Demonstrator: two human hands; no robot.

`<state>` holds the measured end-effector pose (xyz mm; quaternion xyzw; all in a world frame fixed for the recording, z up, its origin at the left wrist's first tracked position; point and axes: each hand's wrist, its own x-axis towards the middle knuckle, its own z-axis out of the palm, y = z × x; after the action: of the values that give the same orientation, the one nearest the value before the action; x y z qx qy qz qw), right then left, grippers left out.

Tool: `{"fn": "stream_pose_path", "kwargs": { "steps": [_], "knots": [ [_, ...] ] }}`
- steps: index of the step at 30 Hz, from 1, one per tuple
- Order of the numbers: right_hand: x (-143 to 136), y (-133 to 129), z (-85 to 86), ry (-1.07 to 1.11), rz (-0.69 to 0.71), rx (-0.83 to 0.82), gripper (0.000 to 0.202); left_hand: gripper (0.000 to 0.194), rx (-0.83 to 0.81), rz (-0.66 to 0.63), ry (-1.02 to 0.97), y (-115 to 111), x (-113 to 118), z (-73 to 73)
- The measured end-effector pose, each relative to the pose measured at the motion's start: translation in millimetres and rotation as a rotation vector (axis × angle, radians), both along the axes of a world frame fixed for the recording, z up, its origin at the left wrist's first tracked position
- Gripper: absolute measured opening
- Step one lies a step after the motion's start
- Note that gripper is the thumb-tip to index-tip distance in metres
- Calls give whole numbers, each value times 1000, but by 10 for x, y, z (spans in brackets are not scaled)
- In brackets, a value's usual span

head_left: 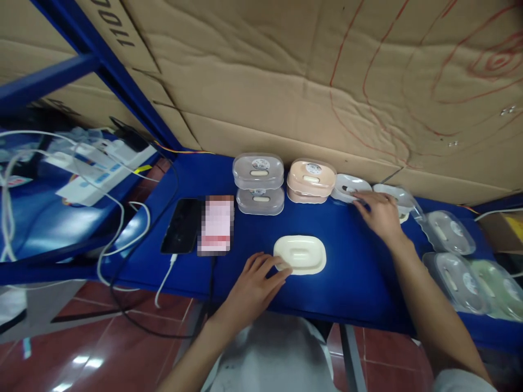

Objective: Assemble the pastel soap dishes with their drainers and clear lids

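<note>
A cream oval dish (pixel 310 264) with a raised middle lies on the blue table in front of me. My left hand (pixel 259 277) is at its left end, with thumb and fingers on the rim. Further back on the right, my right hand (pixel 379 212) reaches over the near edge of a white oval tub (pixel 345 182). Its fingers are bent together at the tub's rim, and what they hold, if anything, is hidden. A small dark thing shows inside the tub. Another white tub (pixel 394 193) with a clear lid stands partly behind this hand.
Grey lidded boxes (pixel 259 171) and peach lidded boxes (pixel 311 179) are stacked along the cardboard wall (pixel 253 81). More boxes, grey (pixel 457 283) and green (pixel 498 288), sit at the right. Two phones, one black (pixel 182 226) and one with a blurred screen (pixel 216 226), lie left near cables.
</note>
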<state>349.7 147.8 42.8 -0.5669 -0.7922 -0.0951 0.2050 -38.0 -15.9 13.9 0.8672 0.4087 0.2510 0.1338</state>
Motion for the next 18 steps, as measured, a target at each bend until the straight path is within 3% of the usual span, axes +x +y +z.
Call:
{"fn": "stream_pose_path", "kwargs": {
  "steps": [2,5,10,15,18],
  "knots": [
    [52,-128,-3,20,-5,26,43,27,-33,22,-41,-50,-67,-18],
    [-56,-662,6,73,-19,83,33,21,-70,40,-85,-86,-146,-54],
    [-622,-1550,-77,232,78,36,24,30,-65,54,-106,-17,-158,-119],
    [-1198,-1756,-223,303,200,-95,33,61,-73,120,-177,49,-90,-142],
    [-1363,-1747,-251,301,266,-133,37,62,-30,131,-151,45,-89,-135]
  ]
}}
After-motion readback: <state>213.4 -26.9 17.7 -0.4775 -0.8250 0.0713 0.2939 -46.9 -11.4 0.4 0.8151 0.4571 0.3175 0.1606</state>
